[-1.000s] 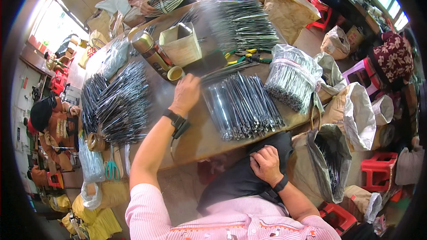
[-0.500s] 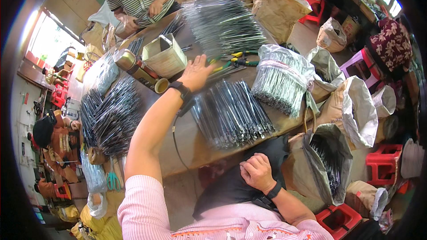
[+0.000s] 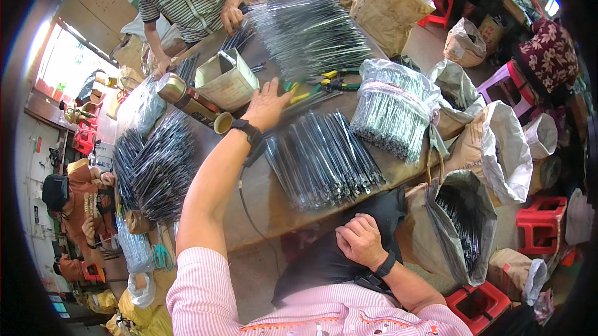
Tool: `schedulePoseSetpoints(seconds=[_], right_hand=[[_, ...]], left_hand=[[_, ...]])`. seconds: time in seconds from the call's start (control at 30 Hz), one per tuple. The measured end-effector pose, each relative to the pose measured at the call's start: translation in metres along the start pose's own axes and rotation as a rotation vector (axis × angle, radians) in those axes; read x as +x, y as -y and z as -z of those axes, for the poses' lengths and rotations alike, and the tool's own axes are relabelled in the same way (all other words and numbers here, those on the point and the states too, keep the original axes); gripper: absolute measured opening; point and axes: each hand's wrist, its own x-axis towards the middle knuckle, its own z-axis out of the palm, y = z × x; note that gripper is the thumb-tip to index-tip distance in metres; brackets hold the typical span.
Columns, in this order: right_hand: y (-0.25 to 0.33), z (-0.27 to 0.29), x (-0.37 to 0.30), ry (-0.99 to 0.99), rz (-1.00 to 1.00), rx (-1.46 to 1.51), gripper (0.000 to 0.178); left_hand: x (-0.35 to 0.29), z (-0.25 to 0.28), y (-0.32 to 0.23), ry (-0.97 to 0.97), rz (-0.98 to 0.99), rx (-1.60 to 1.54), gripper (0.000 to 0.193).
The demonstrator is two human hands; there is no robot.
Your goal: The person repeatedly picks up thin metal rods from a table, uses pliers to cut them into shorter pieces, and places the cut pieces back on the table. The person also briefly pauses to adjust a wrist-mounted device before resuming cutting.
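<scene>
The fingers [image 3: 273, 87] of the left hand [image 3: 268, 107] are stretched forward and spread over the bench [image 3: 268, 212], just beside the pliers with green and yellow handles [image 3: 302, 97]; because this spot is blurred, it cannot be told whether a handle is gripped or only touched. The pliers are placed beyond the near pile of thin dark rods [image 3: 324, 160], so if they were pulled low toward the body, the rod ends could be caught and the row could be put in disorder. By a hasty grasp, skin could be pinched, or the second pliers with yellow and black handles [image 3: 332, 82] could be pushed along. On the other side, the white box [image 3: 225, 87] is found very near to the hand, and it could be knocked by a wide swing of the wrist. Near the forearm, the small cup [image 3: 223, 123] and the flask [image 3: 199, 107] could be tipped by the elbow, and the rods could be wetted if any liquid is contained. The black cable [image 3: 246, 206], which is hung over the bench edge, could be snagged if the arm were drawn back quickly. Farther down, the right hand [image 3: 362, 239] is rested on the dark cloth [image 3: 311, 274] with loosely bent fingers, no object being seen in them, so the near pile is left unsteadied.
</scene>
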Motion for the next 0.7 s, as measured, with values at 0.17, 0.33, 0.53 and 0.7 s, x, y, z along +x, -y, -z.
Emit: schedulePoseSetpoints(seconds=[0.17,0.33,0.53,0.7], right_hand=[[0.001,0.001,0.0,-0.001,0.002,-0.006,0.01],[0.0,0.002,-0.001,0.007,0.011,0.003,0.009],[0.0,0.002,-0.005,-0.004,0.019,0.012,0.01],[-0.003,0.002,-0.01,0.005,0.008,0.037,0.01]], left_hand=[[-0.005,-0.001,-0.006,-0.011,0.013,-0.039,0.058],[-0.021,0.003,-0.011,-0.099,-0.021,-0.055,0.06],[-0.078,0.014,-0.006,-0.338,0.048,-0.212,0.057],[-0.146,0.013,0.011,-0.489,0.255,-0.304,0.05]])
